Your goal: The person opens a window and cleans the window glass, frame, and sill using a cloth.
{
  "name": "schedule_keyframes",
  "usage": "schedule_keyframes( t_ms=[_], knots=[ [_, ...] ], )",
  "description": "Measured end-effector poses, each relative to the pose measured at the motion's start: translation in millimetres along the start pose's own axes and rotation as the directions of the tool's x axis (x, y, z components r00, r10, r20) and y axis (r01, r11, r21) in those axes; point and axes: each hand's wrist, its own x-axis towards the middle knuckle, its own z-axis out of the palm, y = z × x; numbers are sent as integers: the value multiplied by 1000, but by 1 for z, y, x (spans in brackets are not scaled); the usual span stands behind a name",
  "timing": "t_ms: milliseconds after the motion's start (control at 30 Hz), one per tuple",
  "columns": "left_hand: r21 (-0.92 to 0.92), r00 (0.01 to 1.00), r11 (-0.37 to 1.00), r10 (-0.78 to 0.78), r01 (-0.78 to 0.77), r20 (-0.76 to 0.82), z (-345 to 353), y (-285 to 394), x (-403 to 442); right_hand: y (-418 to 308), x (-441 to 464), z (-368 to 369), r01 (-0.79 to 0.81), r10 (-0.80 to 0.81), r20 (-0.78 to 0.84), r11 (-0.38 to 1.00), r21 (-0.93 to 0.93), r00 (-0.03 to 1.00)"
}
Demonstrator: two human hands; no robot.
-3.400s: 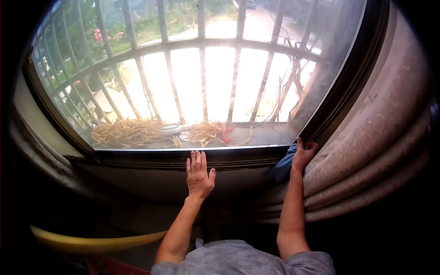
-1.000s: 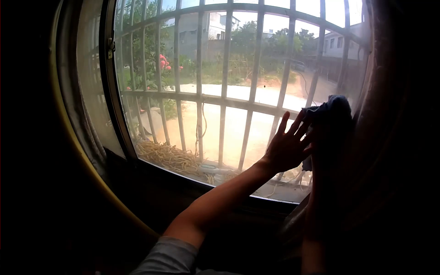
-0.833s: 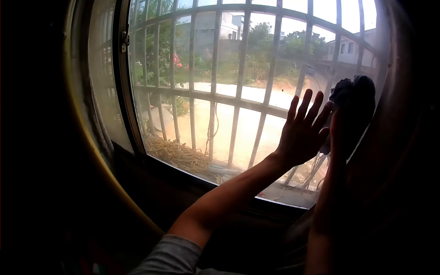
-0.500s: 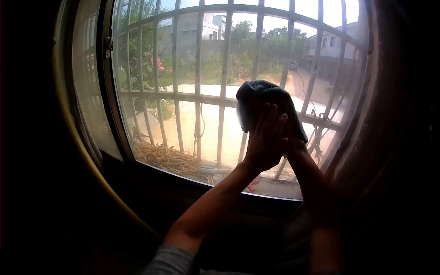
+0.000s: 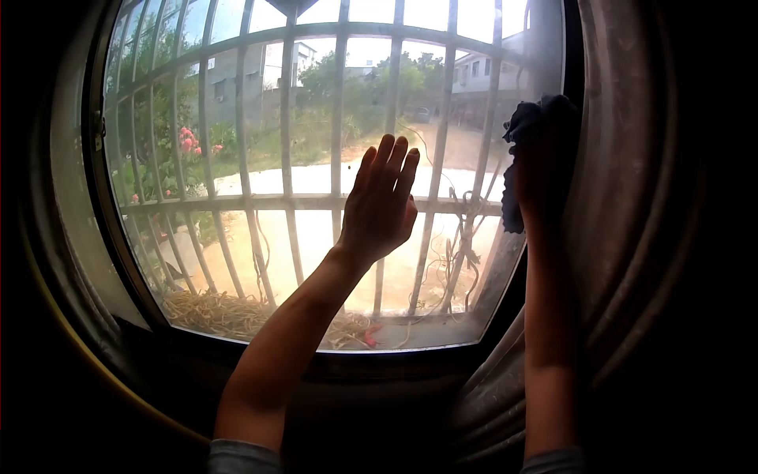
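Head camera: my right grip [image 5: 545,178] held a dark blue cloth [image 5: 523,130] up at the right edge of the window pane [image 5: 312,174]. The cloth was bunched, its crumpled border showing above and to the left of my grip, while my fingers on that side were lost in shadow. My left grip [image 5: 380,209] was wide and flat, its back toward me and its fingers straight up, in front of the middle of the pane and well apart from the cloth. I could not tell whether it touched the glass. Both my forearms rose from grey sleeves [image 5: 243,456].

Beyond the glass stood a grille of metal bars [image 5: 316,203], and a tangle of dry stems [image 5: 464,241] clung to it between my two arms. A heap of straw-coloured stalks [image 5: 213,316] lay along the bottom of the grille at the lower left, with a small red piece [image 5: 371,336] farther right. Pink flowers [image 5: 188,141] showed at the left, outdoors. A patterned curtain [image 5: 628,158] hung beside my right arm, and a latch [image 5: 99,130] sat on the dark left side of the window frame [image 5: 110,197].
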Motion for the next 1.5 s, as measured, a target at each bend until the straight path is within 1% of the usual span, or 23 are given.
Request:
schedule_keyframes(
  t_ms=[100,200,267,333,367,400,467,500,567,600,700,800,900,1000,1033,1133,1200,1233,1267,1300,1333,1400,1500],
  knots=[
    [3,998,1000,3,-3,-67,6,3,8,12,30,8,283,-365,-58,804,-523,929],
    [-45,987,999,-9,1,-163,8,11,13,-9,35,48,318,-422,157,346,-883,893],
    [-105,965,993,27,-56,-261,9,19,25,-11,37,82,531,-588,190,486,-694,786],
    [-189,968,969,118,-161,-223,9,26,37,24,22,95,594,-589,182,648,-476,788],
    [-246,966,954,111,-169,-231,12,29,44,21,22,94,473,-444,199,872,-129,874],
    [-299,965,938,107,-177,-238,15,32,50,17,22,92,240,-288,210,944,225,935],
    [-188,965,974,81,-131,-250,22,38,62,-3,23,57,209,-228,266,973,101,937],
    [-134,963,985,70,-107,-260,24,40,70,-5,27,40,19,-48,286,995,101,957],
    [-20,989,1000,7,-10,-147,27,41,81,10,38,-3,-162,54,253,890,426,966],
    [39,995,999,-32,36,-94,29,40,87,17,40,-24,-141,99,137,926,351,986],
    [-85,995,996,-41,33,-94,40,32,111,32,41,-95,-186,219,-293,973,135,931],
    [-193,964,981,-24,-29,-264,51,31,147,49,44,-144,-149,172,-462,985,86,870],
    [-362,948,928,-40,-82,-315,52,45,186,25,39,-145,-200,187,-388,980,5,903],
    [-528,968,847,-177,57,-180,72,62,218,24,31,-144,-157,137,-224,985,-76,965],
    [-373,985,912,-161,174,66,53,82,229,30,31,-144,-160,153,-213,987,-15,965],
    [-538,952,818,-36,204,305,84,103,230,39,32,-143,-246,299,-298,948,204,906],
    [-332,934,889,352,-314,57,135,121,215,38,35,-147,-267,297,-296,954,139,908],
    [-248,926,902,375,-355,39,140,136,197,36,35,-148,-277,296,-292,955,107,909],
    [-432,944,881,286,-192,165,140,143,180,38,35,-150,-277,306,-264,950,141,915],
    [-424,928,841,372,-335,5,152,145,162,40,35,-152,-273,309,-238,947,172,921],
    [-165,883,870,470,-465,-12,143,148,140,41,35,-154,-270,311,-211,941,204,927],
    [-50,796,804,593,-592,121,155,148,105,44,32,-155,-241,265,-211,961,133,941],
    [-185,784,788,611,-587,111,160,133,100,43,26,-148,-198,181,-198,978,-69,963]
  ],
)
